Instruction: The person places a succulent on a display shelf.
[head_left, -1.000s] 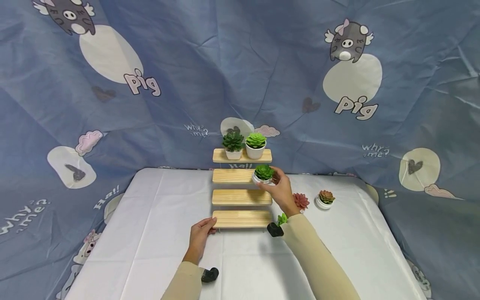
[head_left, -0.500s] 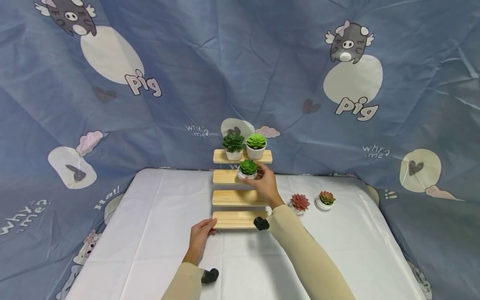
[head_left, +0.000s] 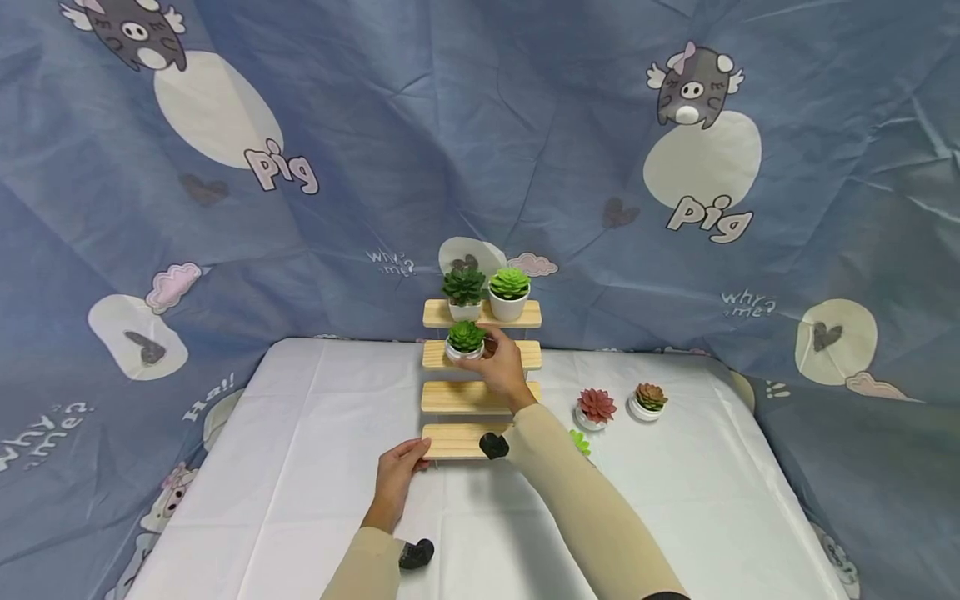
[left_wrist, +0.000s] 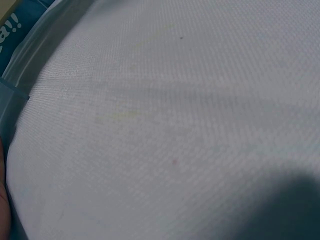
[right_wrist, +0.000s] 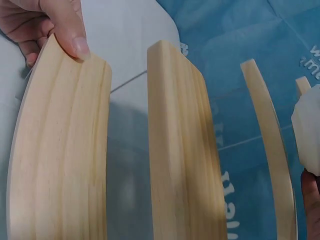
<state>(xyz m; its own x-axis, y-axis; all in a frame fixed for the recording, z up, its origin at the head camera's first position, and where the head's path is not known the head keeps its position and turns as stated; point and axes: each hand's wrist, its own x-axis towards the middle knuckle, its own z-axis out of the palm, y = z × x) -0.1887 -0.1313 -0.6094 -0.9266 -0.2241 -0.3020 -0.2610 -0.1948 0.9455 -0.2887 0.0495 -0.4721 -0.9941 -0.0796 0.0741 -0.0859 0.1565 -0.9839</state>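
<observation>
Head view, right hand: my right hand (head_left: 501,362) pinches the white pot (head_left: 454,352) of a mid-green succulent (head_left: 466,337), thumb and fingers drawn in to the pot's width.
Head view, succulent's place: at the left half of the second board (head_left: 433,356) from the top, near its left edge; whether the pot touches the wood, I cannot tell.
Head view, left hand: my left hand (head_left: 400,467) grips the bottom board (head_left: 453,442) by its front left corner, seemingly steadying the shelf stand (head_left: 453,396).
Head view, top board: the top board (head_left: 533,313) carries a dark green succulent (head_left: 463,285) left and a light green succulent (head_left: 510,283) right.
Head view, tabletop: toward the right edge of the tabletop (head_left: 705,500) stand a red succulent (head_left: 596,406) and a brownish-orange succulent (head_left: 649,397); a bright green plant (head_left: 580,442) is partly hidden by my right sleeve (head_left: 585,500).
Left wrist view: mostly tabletop, a sliver of finger at the left; my grip does not show.
Right wrist view, bottom board: my left thumb lies over its end, fingers beneath.
Right wrist view, pot: partly cut off at the right, my right fingers just below.
Step in hand: placing the succulent on the second board, I judge.
Next move: calls for settling the pot level, then loosening my right fingers without nudging the board.
</observation>
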